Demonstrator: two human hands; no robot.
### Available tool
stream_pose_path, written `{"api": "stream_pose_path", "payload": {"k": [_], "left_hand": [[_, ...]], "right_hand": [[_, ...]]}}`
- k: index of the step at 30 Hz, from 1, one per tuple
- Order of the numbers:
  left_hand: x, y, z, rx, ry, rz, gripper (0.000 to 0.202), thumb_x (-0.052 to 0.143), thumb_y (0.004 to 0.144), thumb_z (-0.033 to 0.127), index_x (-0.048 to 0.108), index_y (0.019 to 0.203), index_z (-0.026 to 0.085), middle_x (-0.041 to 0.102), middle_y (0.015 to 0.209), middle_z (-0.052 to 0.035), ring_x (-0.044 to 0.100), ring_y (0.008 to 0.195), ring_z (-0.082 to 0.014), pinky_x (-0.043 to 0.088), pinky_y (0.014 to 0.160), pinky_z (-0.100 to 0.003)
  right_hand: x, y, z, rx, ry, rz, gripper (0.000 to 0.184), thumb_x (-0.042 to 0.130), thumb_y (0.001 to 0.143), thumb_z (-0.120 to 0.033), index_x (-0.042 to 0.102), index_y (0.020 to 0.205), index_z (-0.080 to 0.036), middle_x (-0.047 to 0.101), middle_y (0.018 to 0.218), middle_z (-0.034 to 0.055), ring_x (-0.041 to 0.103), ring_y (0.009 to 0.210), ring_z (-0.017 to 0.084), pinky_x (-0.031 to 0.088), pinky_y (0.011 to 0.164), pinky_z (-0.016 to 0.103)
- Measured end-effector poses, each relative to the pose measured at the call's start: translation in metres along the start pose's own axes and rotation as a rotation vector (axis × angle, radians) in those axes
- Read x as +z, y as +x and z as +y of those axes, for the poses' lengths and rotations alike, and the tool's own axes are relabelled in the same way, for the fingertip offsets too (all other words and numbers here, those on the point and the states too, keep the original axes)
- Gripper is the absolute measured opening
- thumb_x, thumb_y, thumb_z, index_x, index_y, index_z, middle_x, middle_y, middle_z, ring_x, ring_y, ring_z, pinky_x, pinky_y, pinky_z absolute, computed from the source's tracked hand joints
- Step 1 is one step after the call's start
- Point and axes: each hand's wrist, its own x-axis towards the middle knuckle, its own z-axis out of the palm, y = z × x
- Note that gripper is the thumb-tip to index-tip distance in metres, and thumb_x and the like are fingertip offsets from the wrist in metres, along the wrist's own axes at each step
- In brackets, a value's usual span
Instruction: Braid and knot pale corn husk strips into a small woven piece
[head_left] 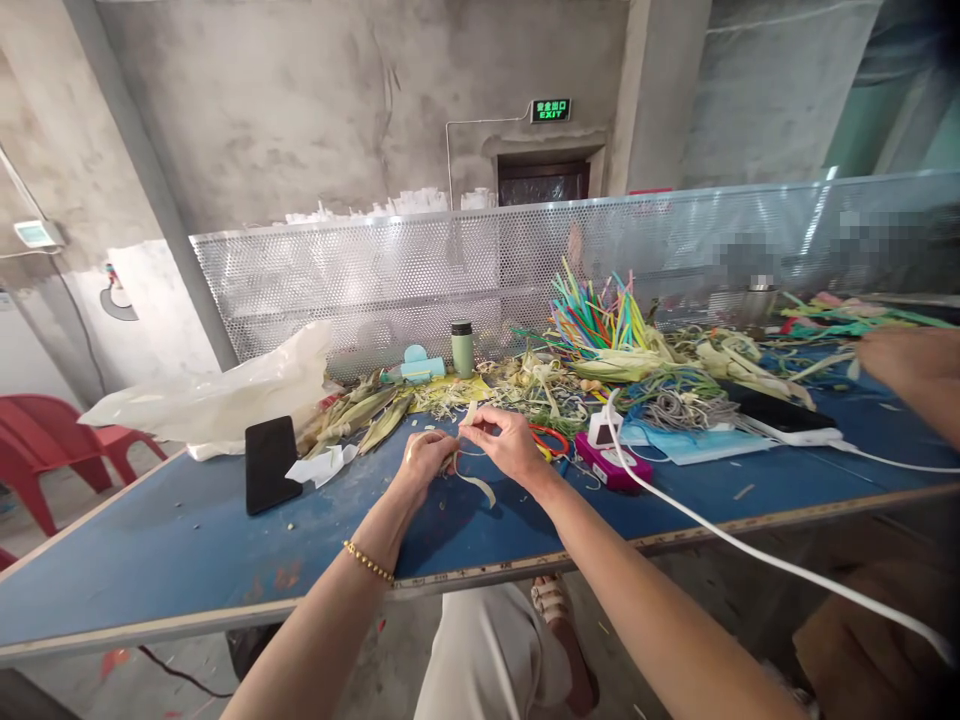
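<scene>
My left hand [427, 456] is closed, fingers bent together, above the blue tabletop near the front edge. Close beside it, my right hand [504, 440] pinches a pale strip of corn husk [480, 490]. One end of a strip sticks up over the right fingertips, and another hangs in a curl below the hands. Something small and brownish shows under my left fingers, mostly hidden by them. Behind the hands lies a heap of husk scraps [536, 385]. Orange-handled scissors [551, 440] lie just right of my right hand, partly covered.
A black phone [271, 465] and white paper [322, 465] lie left. Rightward are a magenta device [611, 465], a white cable [720, 532], colourful straw-like strips [600, 315] and another person's hand [911, 370]. A green bottle [462, 350] stands behind, before a perforated metal screen [375, 275].
</scene>
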Motion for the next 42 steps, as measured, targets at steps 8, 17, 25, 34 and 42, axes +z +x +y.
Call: {"api": "stream_pose_path", "payload": {"k": [8, 17, 25, 34, 42], "left_hand": [[0.000, 0.000, -0.001, -0.052, -0.055, -0.031, 0.021, 0.059, 0.068, 0.029, 0.060, 0.050, 0.016, 0.059, 0.048, -0.0026, 0.051, 0.044, -0.0118, 0.035, 0.047, -0.024], [-0.003, 0.001, -0.003, 0.028, -0.156, -0.071, 0.016, 0.068, 0.062, 0.031, 0.068, 0.062, 0.014, 0.063, 0.056, -0.0035, 0.052, 0.052, -0.0112, 0.035, 0.053, -0.023], [-0.004, -0.002, -0.002, 0.082, -0.172, -0.037, 0.024, 0.074, 0.062, 0.036, 0.072, 0.072, 0.014, 0.064, 0.060, -0.0027, 0.053, 0.057, -0.0123, 0.035, 0.055, -0.024], [-0.003, -0.008, 0.009, 0.122, -0.190, 0.020, 0.023, 0.077, 0.059, 0.033, 0.074, 0.070, 0.014, 0.062, 0.059, -0.0015, 0.048, 0.056, -0.0112, 0.035, 0.056, -0.025], [-0.007, -0.008, 0.008, 0.188, -0.243, -0.002, 0.030, 0.077, 0.062, 0.035, 0.078, 0.079, 0.011, 0.064, 0.062, -0.0028, 0.048, 0.059, -0.0111, 0.037, 0.060, -0.025]], "right_hand": [[0.005, 0.000, 0.010, -0.044, -0.068, 0.017, 0.010, 0.066, 0.081, -0.025, 0.068, 0.075, -0.017, 0.070, 0.073, 0.0028, 0.061, 0.063, 0.014, 0.047, 0.060, 0.025], [0.002, -0.001, 0.018, -0.122, -0.261, 0.069, 0.005, 0.069, 0.081, -0.019, 0.073, 0.077, -0.019, 0.070, 0.074, 0.0040, 0.063, 0.068, 0.017, 0.048, 0.064, 0.028], [0.002, 0.001, 0.020, -0.258, -0.224, 0.078, 0.009, 0.066, 0.085, -0.018, 0.072, 0.078, -0.022, 0.075, 0.087, 0.0052, 0.065, 0.086, 0.020, 0.049, 0.082, 0.034], [0.000, 0.001, 0.017, -0.269, -0.253, 0.065, 0.014, 0.065, 0.088, -0.025, 0.076, 0.080, -0.023, 0.068, 0.079, 0.0054, 0.059, 0.080, 0.019, 0.047, 0.077, 0.033], [-0.001, 0.002, 0.015, -0.297, -0.202, 0.054, 0.014, 0.063, 0.089, -0.023, 0.076, 0.082, -0.022, 0.071, 0.082, 0.0061, 0.060, 0.080, 0.019, 0.047, 0.079, 0.034]]}}
